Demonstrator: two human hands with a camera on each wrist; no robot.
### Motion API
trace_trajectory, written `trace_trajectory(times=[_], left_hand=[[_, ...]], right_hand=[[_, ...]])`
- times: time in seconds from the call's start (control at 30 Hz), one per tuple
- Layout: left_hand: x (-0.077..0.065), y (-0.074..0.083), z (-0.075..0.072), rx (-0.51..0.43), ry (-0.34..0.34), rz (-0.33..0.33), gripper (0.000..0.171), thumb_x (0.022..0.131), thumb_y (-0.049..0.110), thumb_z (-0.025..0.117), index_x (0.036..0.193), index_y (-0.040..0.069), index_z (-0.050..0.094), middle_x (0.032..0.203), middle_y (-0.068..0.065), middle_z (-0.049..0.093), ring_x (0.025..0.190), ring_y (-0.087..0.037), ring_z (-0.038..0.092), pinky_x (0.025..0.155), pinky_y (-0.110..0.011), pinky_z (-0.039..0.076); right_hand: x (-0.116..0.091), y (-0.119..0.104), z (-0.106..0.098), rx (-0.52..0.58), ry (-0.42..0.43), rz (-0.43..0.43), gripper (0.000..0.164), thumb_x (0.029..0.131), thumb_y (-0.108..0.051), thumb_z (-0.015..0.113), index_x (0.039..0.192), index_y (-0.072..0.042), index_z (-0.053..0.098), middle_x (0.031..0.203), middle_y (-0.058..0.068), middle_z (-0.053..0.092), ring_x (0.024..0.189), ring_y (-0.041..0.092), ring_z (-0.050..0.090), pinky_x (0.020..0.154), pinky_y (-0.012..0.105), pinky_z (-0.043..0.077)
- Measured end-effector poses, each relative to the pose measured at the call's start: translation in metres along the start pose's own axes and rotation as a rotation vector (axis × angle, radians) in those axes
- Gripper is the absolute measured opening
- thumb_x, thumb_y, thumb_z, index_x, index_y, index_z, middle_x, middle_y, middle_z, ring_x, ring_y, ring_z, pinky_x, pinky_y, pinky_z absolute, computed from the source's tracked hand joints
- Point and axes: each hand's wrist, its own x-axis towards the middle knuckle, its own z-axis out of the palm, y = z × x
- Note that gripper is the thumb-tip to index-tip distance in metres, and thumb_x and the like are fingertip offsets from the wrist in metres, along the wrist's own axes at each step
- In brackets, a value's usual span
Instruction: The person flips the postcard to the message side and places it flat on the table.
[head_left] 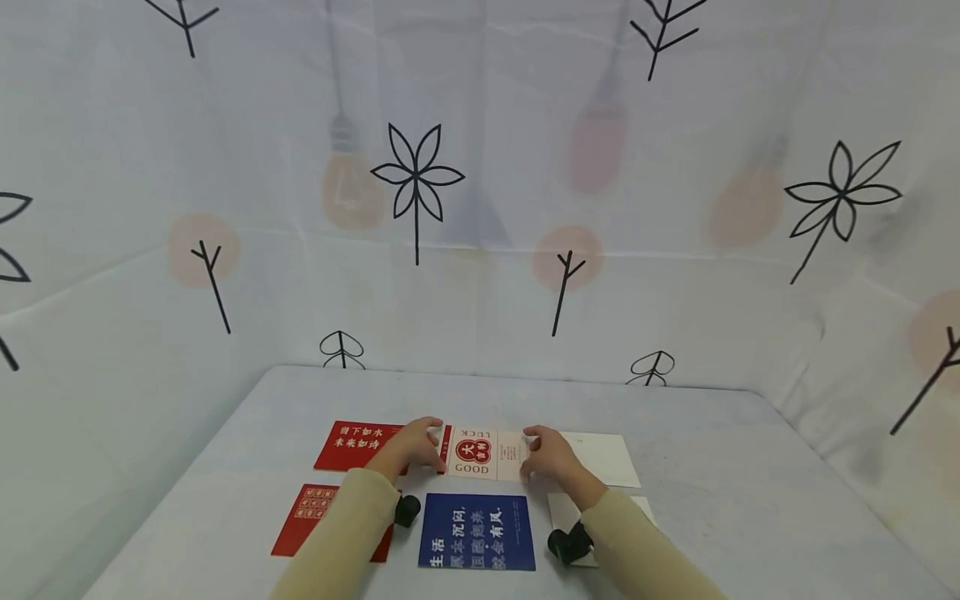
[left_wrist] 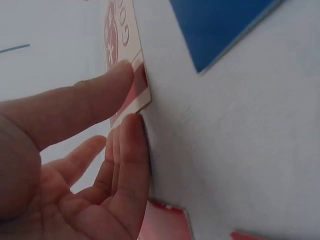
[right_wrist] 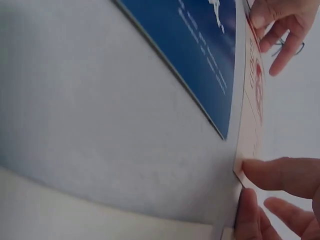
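A cream card (head_left: 472, 453) with a red emblem and the words LUCK and GOOD lies in the middle of the back row. My left hand (head_left: 414, 446) is at its left end; in the left wrist view the thumb (left_wrist: 112, 82) overlaps the red stripe and the fingers extend beside the corner. At the other end is my right hand (head_left: 555, 458), its thumb (right_wrist: 265, 172) right at the card's corner and the fingers just past the edge. Both hands have their fingers loosely extended. Nearer the front lies a blue card (head_left: 477, 532) with white writing, between the forearms.
On the left are a red card with white writing (head_left: 352, 442) and, in front of it, another red card (head_left: 303, 517), partly under the left sleeve. A white card (head_left: 603, 458) lies beyond the right hand, with another pale card (head_left: 558, 510) partly hidden nearer. Patterned cloth (head_left: 480, 317) surrounds the table.
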Motion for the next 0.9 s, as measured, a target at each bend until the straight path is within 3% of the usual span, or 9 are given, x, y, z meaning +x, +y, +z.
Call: trace_trajectory(times=[0.17, 0.4, 0.63, 0.9], left_hand=[[0.002, 0.005, -0.002, 0.051, -0.056, -0.009, 0.08, 0.065, -0.001, 0.081, 0.136, 0.008, 0.044, 0.108, -0.013, 0.057, 0.089, -0.024, 0.055, 0.085, -0.045, 0.046], [0.006, 0.009, -0.005, 0.132, -0.082, -0.036, 0.079, 0.066, 0.002, 0.082, 0.134, 0.011, 0.044, 0.108, -0.013, 0.058, 0.099, -0.027, 0.053, 0.093, -0.05, 0.039], [0.006, 0.013, -0.007, 0.129, -0.079, -0.074, 0.076, 0.064, 0.003, 0.083, 0.13, 0.012, 0.046, 0.108, -0.013, 0.054, 0.098, -0.03, 0.047, 0.092, -0.051, 0.039], [0.008, 0.011, -0.004, 0.089, -0.074, -0.064, 0.079, 0.065, 0.001, 0.082, 0.132, 0.013, 0.04, 0.097, -0.011, 0.054, 0.091, -0.028, 0.049, 0.088, -0.047, 0.041]], right_hand=[[0.008, 0.001, -0.003, -0.083, -0.068, -0.013, 0.068, 0.065, 0.005, 0.078, 0.127, 0.005, 0.05, 0.092, 0.011, 0.054, 0.08, 0.024, 0.05, 0.073, 0.038, 0.048], [0.015, 0.004, -0.007, -0.099, -0.126, -0.015, 0.064, 0.065, 0.002, 0.08, 0.123, 0.004, 0.052, 0.089, 0.009, 0.052, 0.08, 0.022, 0.049, 0.071, 0.036, 0.045], [0.016, 0.004, -0.009, -0.062, -0.142, 0.009, 0.062, 0.065, 0.003, 0.08, 0.12, 0.002, 0.052, 0.087, 0.008, 0.05, 0.08, 0.023, 0.048, 0.068, 0.034, 0.042], [0.014, 0.003, -0.01, -0.059, -0.136, 0.004, 0.065, 0.065, 0.003, 0.08, 0.123, 0.004, 0.05, 0.085, 0.008, 0.048, 0.078, 0.022, 0.047, 0.066, 0.032, 0.04]])
